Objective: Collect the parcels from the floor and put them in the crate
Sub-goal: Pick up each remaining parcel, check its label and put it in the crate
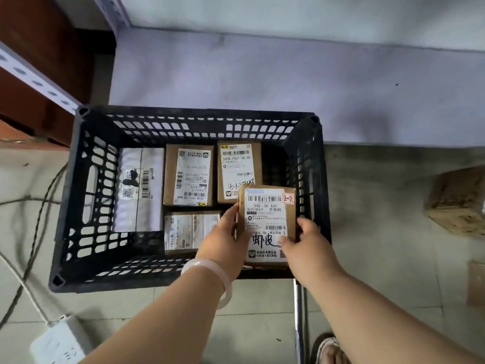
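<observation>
Fingers point(232, 210) of the left hand point(225, 237) and those of the right hand point(305, 241) close on opposite sides of one cardboard parcel point(266, 222), held label-up over the near right corner of the black crate point(78, 179), apparently the last gap. Four parcels already lie flat inside. Another box point(459, 200) remains on the floor point(380, 206) to the right.

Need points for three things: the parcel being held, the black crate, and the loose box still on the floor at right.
held parcel point(265, 206), head view, on its white shipping label.
black crate point(78, 195), head view, on its left slotted wall.
loose box point(458, 200), head view, on its brown top face, on the floor right of the crate.
</observation>
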The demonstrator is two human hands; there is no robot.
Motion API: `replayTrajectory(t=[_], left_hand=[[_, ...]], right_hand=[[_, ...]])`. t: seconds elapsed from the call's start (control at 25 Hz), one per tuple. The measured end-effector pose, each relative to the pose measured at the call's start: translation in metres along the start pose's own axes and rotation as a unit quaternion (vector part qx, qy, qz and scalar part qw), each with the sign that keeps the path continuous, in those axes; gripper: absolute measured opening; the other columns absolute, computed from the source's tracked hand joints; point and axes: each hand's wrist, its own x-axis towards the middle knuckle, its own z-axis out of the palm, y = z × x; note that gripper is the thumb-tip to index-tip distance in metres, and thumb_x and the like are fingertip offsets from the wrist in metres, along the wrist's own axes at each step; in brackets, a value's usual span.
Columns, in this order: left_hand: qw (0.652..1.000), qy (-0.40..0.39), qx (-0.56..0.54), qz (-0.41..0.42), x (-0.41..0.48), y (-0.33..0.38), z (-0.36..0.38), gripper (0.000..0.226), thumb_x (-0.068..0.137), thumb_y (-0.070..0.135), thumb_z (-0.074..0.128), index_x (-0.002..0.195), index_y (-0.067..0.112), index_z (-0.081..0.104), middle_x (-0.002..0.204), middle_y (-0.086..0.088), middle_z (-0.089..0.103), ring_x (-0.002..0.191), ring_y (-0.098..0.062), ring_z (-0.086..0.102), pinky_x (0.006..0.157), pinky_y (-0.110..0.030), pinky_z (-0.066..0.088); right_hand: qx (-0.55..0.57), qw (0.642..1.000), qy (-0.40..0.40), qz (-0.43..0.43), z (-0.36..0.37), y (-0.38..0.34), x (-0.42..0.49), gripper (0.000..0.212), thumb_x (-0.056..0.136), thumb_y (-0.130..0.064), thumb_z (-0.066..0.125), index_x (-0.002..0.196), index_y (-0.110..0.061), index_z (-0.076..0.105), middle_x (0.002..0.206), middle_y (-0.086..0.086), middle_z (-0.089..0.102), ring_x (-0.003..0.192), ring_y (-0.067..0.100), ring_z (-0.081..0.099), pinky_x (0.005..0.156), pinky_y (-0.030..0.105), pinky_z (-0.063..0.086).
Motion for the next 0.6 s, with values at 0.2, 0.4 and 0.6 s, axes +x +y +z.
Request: replayTrajectory(t=[0.2, 0.4, 0.6], left_hand=[[0.999, 0.007, 0.048, -0.013, 0.024, -0.003, 0.006, 0.051, 0.094, 0.019, 0.048, 0.139, 0.033, 0.029, 0.105, 0.005, 0.062, 0.077, -0.013, 0.058, 0.066, -0.027, 0.050], [0.991, 0.013, 0.108, 0.078, 0.032, 0.007, -0.004, 0.061, 0.096, 0.016, 0.046, 0.145, 0.042, 0.020, 0.126, 0.003, 0.051, 0.096, -0.015, 0.058, 0.076, -0.027, 0.052], [0.970, -0.038, 0.207, 0.120, 0.053, 0.012, -0.027, 0.059, 0.099, 0.016, 0.040, 0.142, 0.051, 0.020, 0.110, 0.006, 0.051, 0.087, -0.014, 0.058, 0.066, -0.026, 0.053]], right_hand=[[-0.015, 0.999, -0.016, 0.033, 0.009, -0.005, 0.022, 0.046, 0.088, -0.018, 0.061, 0.130, -0.017, 0.041, 0.115, 0.005, 0.064, 0.087, 0.023, 0.059, 0.068, 0.028, 0.047], [0.061, 0.998, -0.005, 0.032, 0.003, -0.010, 0.021, 0.086, 0.088, -0.017, 0.059, 0.149, -0.033, 0.001, 0.112, -0.003, 0.059, 0.071, 0.010, 0.055, 0.053, 0.024, 0.042], [0.020, 0.997, 0.057, -0.049, -0.001, -0.009, 0.015, 0.058, 0.085, -0.031, 0.064, 0.134, -0.027, 0.032, 0.120, -0.003, 0.050, 0.093, 0.014, 0.057, 0.075, 0.032, 0.052]])
